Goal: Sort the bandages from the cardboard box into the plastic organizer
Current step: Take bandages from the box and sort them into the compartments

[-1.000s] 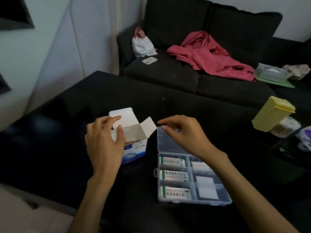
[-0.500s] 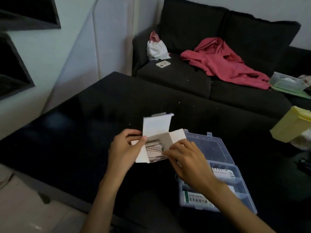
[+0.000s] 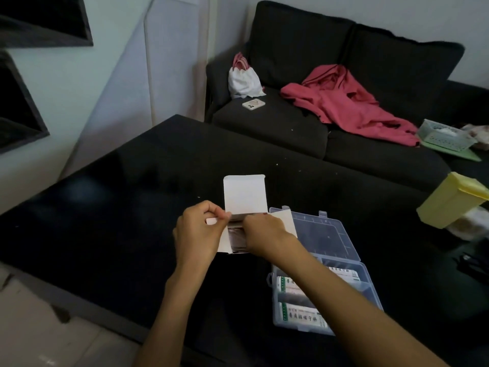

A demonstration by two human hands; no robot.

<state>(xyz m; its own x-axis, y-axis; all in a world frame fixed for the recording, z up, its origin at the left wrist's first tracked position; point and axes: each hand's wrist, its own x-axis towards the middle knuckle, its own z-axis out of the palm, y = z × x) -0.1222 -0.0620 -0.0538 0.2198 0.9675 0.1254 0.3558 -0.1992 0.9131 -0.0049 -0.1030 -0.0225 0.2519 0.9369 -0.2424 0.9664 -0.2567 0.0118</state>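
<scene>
Black glossy table (image 3: 111,197), dark sofa (image 3: 304,123) behind; both hands (image 3: 201,234) grip cardboard box (image 3: 244,194).

A single head-worn wide-angle view looks forward and steeply down from above the person's forearms. It sits close over the near edge of the dark counter (image 3: 132,197), with both hands (image 3: 198,234) near the middle of the frame. Toward the top the view reaches a dark sofa (image 3: 291,123) beyond the counter, and at the left a pale wall (image 3: 66,83). Straight edges bow outward near the borders.
</scene>
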